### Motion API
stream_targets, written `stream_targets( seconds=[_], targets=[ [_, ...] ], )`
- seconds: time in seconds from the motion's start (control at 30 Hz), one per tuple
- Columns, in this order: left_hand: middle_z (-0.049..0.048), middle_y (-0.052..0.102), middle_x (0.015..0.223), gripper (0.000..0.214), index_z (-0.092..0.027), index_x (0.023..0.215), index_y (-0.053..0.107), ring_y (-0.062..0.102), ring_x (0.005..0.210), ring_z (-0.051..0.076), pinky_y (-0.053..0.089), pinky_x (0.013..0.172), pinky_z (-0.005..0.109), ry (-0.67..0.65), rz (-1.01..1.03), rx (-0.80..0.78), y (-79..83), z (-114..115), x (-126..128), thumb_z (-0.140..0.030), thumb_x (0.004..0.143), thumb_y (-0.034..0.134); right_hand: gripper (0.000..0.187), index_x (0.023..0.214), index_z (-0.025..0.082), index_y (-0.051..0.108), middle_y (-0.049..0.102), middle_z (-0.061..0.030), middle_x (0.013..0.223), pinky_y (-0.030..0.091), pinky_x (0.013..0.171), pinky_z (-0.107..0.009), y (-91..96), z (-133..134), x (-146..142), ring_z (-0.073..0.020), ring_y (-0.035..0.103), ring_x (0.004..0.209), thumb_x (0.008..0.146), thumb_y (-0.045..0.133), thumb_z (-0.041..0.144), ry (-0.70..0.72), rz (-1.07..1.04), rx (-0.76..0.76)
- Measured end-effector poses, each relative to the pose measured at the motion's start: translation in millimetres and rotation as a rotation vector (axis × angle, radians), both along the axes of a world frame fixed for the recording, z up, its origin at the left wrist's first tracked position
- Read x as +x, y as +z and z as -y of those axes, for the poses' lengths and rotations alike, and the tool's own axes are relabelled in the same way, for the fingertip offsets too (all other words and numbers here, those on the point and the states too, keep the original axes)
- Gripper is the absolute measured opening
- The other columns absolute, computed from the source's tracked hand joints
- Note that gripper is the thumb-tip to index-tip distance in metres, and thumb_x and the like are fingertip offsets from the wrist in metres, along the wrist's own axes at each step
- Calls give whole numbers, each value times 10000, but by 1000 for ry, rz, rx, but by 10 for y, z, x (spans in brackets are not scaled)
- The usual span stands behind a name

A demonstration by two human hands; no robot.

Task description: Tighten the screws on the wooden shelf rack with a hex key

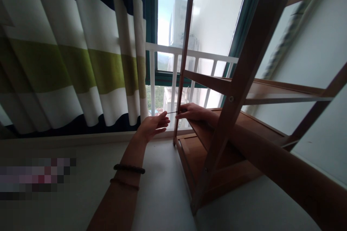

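Note:
A brown wooden shelf rack [245, 47] stands tilted in view on the right. My left hand [154, 125], with dark bracelets at the wrist, is left of the rack's slim far post [183, 54]. Its thumb and forefinger pinch the end of a thin dark rod [171, 112]; the other fingers are loosely curled. The rod runs across to the post, and its kind is too small to tell. My right hand [195, 112] reaches through the rack between shelves, its fingers closed at the post around something dark, mostly hidden.
Striped curtains [108, 68] hang on the left. Behind the rack are a white railing [176, 52] and a green-framed window [152, 11]. A lower shelf [189, 151] lies beneath my right hand. A pixelated patch covers something on the pale floor [162, 187] at left.

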State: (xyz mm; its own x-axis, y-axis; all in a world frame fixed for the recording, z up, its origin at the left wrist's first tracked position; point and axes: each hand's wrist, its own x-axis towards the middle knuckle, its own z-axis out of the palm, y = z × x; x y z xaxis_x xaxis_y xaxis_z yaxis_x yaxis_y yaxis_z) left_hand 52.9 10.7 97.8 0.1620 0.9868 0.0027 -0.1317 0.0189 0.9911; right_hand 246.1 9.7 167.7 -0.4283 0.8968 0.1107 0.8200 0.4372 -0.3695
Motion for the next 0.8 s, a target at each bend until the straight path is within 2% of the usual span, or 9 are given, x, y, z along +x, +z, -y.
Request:
stream_targets(
  seconds=[0.1,0.2,0.3,0.4,0.6,0.8],
  targets=[
    [95,675,809,297,-116,786,669,627,658,144,548,560,276,37,1,106,29,4,66,-380,667,733,329,864,155,640,567,-16,784,378,670,-246,-4,-2,1,-152,505,760,730,631,456,-9,0,0],
    [55,650,862,221,-152,877,667,616,711,140,556,537,253,152,-28,276,41,14,143,-297,712,689,353,880,153,640,567,-15,777,374,664,-245,-15,-12,4,-149,502,748,726,631,471,-17,0,-3],
    [40,648,934,242,-179,915,703,605,717,132,526,485,200,275,-91,424,26,23,162,-290,700,693,369,868,155,634,550,-6,750,366,647,-239,-24,-22,5,-138,487,718,722,629,494,-19,0,-9],
    [38,671,979,283,-182,920,730,601,642,108,525,494,201,321,-138,496,14,33,135,-307,666,724,365,866,157,628,536,-2,743,358,636,-233,-24,-24,6,-130,474,706,722,633,492,-21,1,-9],
    [60,682,704,365,-93,1012,695,636,659,165,570,524,273,236,-135,473,84,79,146,-336,746,643,395,873,162,627,528,-1,748,348,631,-235,-19,-29,16,-134,479,716,711,631,523,-22,4,-1],
    [84,680,719,415,-86,937,690,642,686,172,558,548,273,184,-47,339,161,129,172,-460,799,575,356,831,158,616,521,0,748,354,640,-237,-23,-35,18,-130,475,714,707,644,490,-16,-8,3]
  ],
)
